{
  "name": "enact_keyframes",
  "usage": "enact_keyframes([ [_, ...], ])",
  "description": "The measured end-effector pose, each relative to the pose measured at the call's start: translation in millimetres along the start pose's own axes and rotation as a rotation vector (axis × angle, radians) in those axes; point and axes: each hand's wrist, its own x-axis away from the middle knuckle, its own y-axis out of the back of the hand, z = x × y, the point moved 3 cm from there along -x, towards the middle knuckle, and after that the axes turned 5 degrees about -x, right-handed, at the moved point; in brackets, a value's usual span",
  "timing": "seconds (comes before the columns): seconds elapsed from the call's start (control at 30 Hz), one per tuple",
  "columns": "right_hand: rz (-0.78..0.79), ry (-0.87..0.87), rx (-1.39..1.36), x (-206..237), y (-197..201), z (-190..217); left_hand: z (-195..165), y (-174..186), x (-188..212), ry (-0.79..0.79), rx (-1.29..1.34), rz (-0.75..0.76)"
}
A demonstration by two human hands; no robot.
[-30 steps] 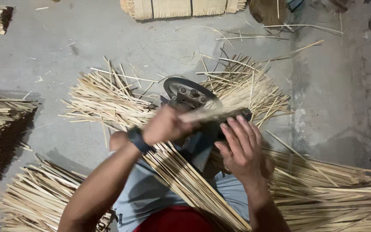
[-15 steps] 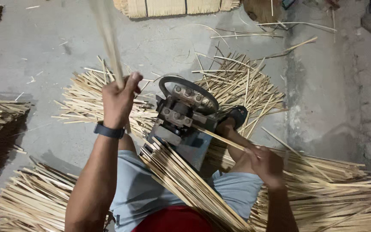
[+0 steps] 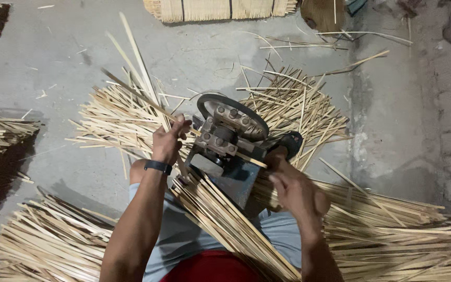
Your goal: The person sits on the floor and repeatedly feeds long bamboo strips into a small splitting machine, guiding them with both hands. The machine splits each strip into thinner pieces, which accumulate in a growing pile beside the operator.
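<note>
Left hand (image 3: pixel 167 142) closed around a few thin bamboo splints (image 3: pixel 141 96), gripped near their lower ends beside the machine, splints fanning up and away over the floor. Right hand (image 3: pixel 297 192) blurred, fingers look loosely curled near one splint (image 3: pixel 250 160) that sticks out of the machine's side; can't tell if it's pinched or just touched. Splints look light, stiff but springy, thin enough to snap if bent hard, edges likely splintery, so a hold low on the shaft with the whole hand suits them better than a fingertip pinch at the tip. The held bunch sits just left of the splitting machine (image 3: pixel 225 149), a dark metal block with a hand wheel (image 3: pixel 233 115) on top, directly in front of the seated person and between both hands. A long bundle of splints (image 3: pixel 230 222) lies across the lap, running from the machine's base down toward the bottom edge, between the two forearms. Black wristband (image 3: pixel 157 166) on the left wrist. A foot in a dark sandal (image 3: pixel 289 142) braces beside the machine on the right. Loose heaps of cut splints (image 3: pixel 116 122) spread behind and left, another pile (image 3: pixel 392 235) right, more at lower left (image 3: pixel 48 243), all on bare concrete floor (image 3: pixel 53 62). Tied bundles (image 3: pixel 225 9) line the far edge.
</note>
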Motion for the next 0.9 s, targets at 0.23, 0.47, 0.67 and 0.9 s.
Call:
enact_keyframes([
  [0.23, 0.306, 0.561, -0.548, 24.1, -80.1, 11.1, -21.2, 4.6, -11.1, -0.139, 0.078, -0.007],
  [0.47, 0.111, 0.348, -0.581, 27.5, -59.1, -29.8, -41.8, 37.9, -20.6, -0.282, 0.155, -0.113],
  [0.67, -0.05, 0.531, -0.649, 23.9, -44.4, -34.7, -29.3, 33.0, -8.5, -0.145, 0.312, -0.038],
  [0.9, -0.531, 0.286, -0.272, -6.2, -43.4, -60.9, -18.6, 35.9, 2.7, -0.095, 0.232, -0.061],
])
